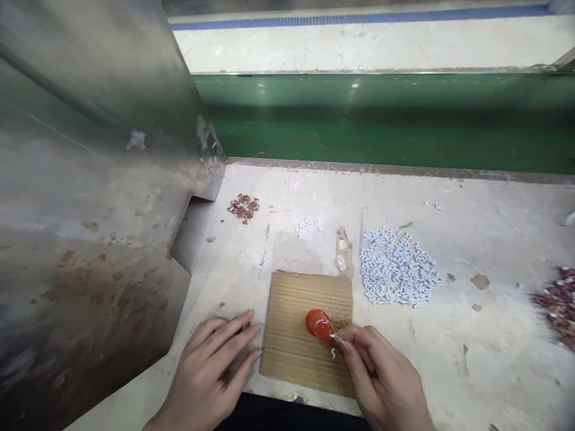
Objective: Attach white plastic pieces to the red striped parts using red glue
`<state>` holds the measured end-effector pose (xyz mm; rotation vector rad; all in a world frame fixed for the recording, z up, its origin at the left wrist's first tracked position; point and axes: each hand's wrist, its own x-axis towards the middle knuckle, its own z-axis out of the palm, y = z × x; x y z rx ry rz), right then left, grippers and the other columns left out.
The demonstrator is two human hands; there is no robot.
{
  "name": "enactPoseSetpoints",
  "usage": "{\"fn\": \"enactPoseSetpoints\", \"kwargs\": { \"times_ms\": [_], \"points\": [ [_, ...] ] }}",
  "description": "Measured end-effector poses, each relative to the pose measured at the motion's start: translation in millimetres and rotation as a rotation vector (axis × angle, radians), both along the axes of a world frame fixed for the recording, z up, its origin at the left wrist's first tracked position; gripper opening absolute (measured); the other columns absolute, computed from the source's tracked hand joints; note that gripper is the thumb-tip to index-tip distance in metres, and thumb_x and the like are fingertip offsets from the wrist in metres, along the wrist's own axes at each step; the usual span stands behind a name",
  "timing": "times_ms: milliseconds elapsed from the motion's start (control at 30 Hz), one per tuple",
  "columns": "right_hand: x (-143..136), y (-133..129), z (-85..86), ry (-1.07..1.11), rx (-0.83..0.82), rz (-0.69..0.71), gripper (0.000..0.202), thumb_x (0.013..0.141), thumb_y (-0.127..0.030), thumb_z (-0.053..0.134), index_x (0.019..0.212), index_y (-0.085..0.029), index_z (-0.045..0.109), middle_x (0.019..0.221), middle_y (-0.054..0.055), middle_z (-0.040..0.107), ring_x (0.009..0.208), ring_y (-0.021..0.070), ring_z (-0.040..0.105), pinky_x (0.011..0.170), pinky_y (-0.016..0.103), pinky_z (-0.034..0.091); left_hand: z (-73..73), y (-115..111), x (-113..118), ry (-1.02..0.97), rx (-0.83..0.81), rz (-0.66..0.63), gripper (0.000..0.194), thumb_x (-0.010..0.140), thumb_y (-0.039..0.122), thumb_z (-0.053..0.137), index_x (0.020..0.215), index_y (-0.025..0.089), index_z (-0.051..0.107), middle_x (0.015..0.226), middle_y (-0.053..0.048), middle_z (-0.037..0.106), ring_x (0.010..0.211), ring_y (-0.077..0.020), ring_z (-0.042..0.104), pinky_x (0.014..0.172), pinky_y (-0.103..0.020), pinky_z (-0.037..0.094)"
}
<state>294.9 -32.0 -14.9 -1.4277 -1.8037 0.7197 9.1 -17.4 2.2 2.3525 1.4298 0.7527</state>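
Pinching one end of a small white piece [333, 336] at the red cap [315, 322], lower centre, our right hand [392, 372] likely frees its tip; lower left, our left hand [203, 366] spreads loosely open.

The white piece [333, 336] is small, slim and pale, pinched between the fingertips of the right hand [381, 374], its end at the near right edge of the red cup [321, 327]. The cup is small, round and glossy, and sits on the right part of the cardboard [294, 335]. The cardboard is brown, ribbed and roughly square, lying flat on the desk [287, 254]. A loose piece [333, 354], white and wavy, lies on it just near of the cup. Dark red bits [244, 327] show partly under the left hand [215, 359], left of the cardboard.
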Motion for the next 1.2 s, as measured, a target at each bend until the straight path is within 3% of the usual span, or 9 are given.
{"fn": "enactPoseSetpoints", "kwargs": {
  "times_ms": [167, 333, 500, 700, 867, 933, 1033, 1133, 1200],
  "points": [
    [-0.3, 0.7, -0.5, -0.017, 0.012, -0.005, 0.011, 0.106, -0.017, 0.054, 0.106, -0.024, 0.063, 0.080, -0.001, 0.066, 0.062, 0.0126, 0.066, 0.058, 0.022, 0.053, 3.9, -7.2, -10.2, 0.177, -0.091, 0.065, 0.036, 0.105, 0.020, 0.056, 0.140, 0.020, 0.065, 0.127, -0.012, 0.069, 0.116, -0.0243, 0.070, 0.093, -0.032, 0.063],
    [-3.4, 1.3, 1.2, -0.049, 0.035, -0.013, 0.013, 0.107, -0.018, 0.053, 0.103, -0.023, 0.064, 0.077, -0.001, 0.065, 0.060, 0.0129, 0.066, 0.056, 0.022, 0.053, 10.6, 0.3, -15.4, 0.051, -0.137, 0.029, 0.024, 0.106, 0.016, 0.053, 0.117, 0.022, 0.073, 0.116, -0.007, 0.071, 0.103, -0.0160, 0.076, 0.086, -0.019, 0.061],
    [4.6, -4.6, 0.6, -0.097, 0.078, -0.054, 0.009, 0.108, -0.019, 0.053, 0.107, -0.022, 0.061, 0.080, 0.000, 0.069, 0.063, 0.0131, 0.069, 0.059, 0.023, 0.054, 20.6, 3.7, -19.7, -0.007, -0.252, 0.043, 0.025, 0.105, 0.021, 0.055, 0.125, 0.025, 0.069, 0.106, -0.005, 0.072, 0.093, -0.0123, 0.076, 0.073, -0.014, 0.061],
    [24.9, -16.1, -7.9, -0.273, 0.160, 0.009, 0.011, 0.108, -0.020, 0.056, 0.107, -0.018, 0.067, 0.086, 0.004, 0.074, 0.072, 0.0147, 0.074, 0.069, 0.024, 0.055, 21.6, 5.8, -23.8, 0.034, -0.195, 0.055, 0.016, 0.104, 0.023, 0.057, 0.105, 0.026, 0.072, 0.107, -0.002, 0.079, 0.095, -0.0167, 0.080, 0.082, -0.021, 0.065],
    [24.2, -18.0, -12.4, -0.349, 0.220, 0.047, 0.012, 0.109, -0.018, 0.056, 0.108, -0.016, 0.068, 0.089, 0.008, 0.077, 0.076, 0.0194, 0.075, 0.070, 0.028, 0.054, 26.9, 12.9, -23.3, 0.005, -0.208, 0.060, 0.028, 0.102, 0.023, 0.063, 0.128, 0.029, 0.070, 0.106, -0.003, 0.081, 0.094, -0.0202, 0.079, 0.081, -0.027, 0.067],
    [24.1, -17.9, -12.5, -0.349, 0.222, 0.052, 0.013, 0.109, -0.018, 0.055, 0.108, -0.017, 0.068, 0.089, 0.008, 0.077, 0.076, 0.0194, 0.076, 0.069, 0.028, 0.055, 32.2, 15.6, -19.7, -0.064, -0.240, 0.096, 0.032, 0.099, 0.022, 0.067, 0.130, 0.032, 0.072, 0.108, -0.002, 0.081, 0.094, -0.0193, 0.080, 0.080, -0.025, 0.067],
    [28.1, -17.8, -13.0, -0.328, 0.198, 0.057, 0.013, 0.109, -0.020, 0.054, 0.109, -0.018, 0.067, 0.090, 0.007, 0.078, 0.076, 0.0187, 0.078, 0.069, 0.026, 0.059, 42.0, 19.1, -8.6, -0.223, -0.370, 0.124, 0.026, 0.092, 0.017, 0.074, 0.110, 0.032, 0.082, 0.097, -0.001, 0.080, 0.080, -0.0174, 0.080, 0.067, -0.019, 0.066],
    [32.7, -17.8, -11.2, -0.292, 0.150, 0.069, 0.010, 0.106, -0.021, 0.057, 0.110, -0.020, 0.067, 0.090, 0.005, 0.078, 0.076, 0.0183, 0.078, 0.069, 0.025, 0.061, 50.5, 20.7, 10.0, -0.514, -0.479, 0.091, 0.021, 0.082, 0.009, 0.082, 0.086, 0.030, 0.086, 0.082, 0.000, 0.080, 0.070, -0.0177, 0.080, 0.062, -0.020, 0.067],
    [30.8, -18.7, -4.0, -0.269, 0.124, 0.054, 0.009, 0.105, -0.023, 0.058, 0.109, -0.021, 0.066, 0.087, 0.004, 0.077, 0.073, 0.0184, 0.078, 0.067, 0.024, 0.061, 53.7, 19.6, 25.4, -0.763, -0.538, 0.062, 0.028, 0.074, 0.005, 0.089, 0.084, 0.030, 0.086, 0.078, 0.001, 0.082, 0.065, -0.0173, 0.080, 0.062, -0.021, 0.068]
  ]
}}
